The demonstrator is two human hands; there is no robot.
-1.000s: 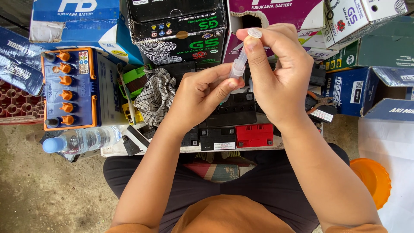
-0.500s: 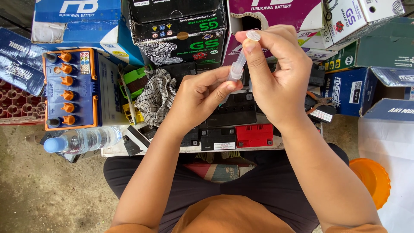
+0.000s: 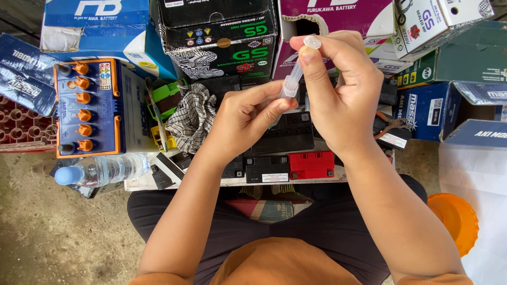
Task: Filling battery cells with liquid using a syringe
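We hold a small clear syringe (image 3: pixel 296 71) in front of us: left hand (image 3: pixel 248 113) pinches the barrel, right hand (image 3: pixel 343 87) grips the plunger top. Barely moved since 1 s ago, just raised slightly. Below: black battery (image 3: pixel 285 134), red battery (image 3: pixel 311 164); left: water bottle (image 3: pixel 100 170).

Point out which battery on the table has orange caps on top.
The blue battery at the far left, with a row of orange caps; the black and red ones have none.
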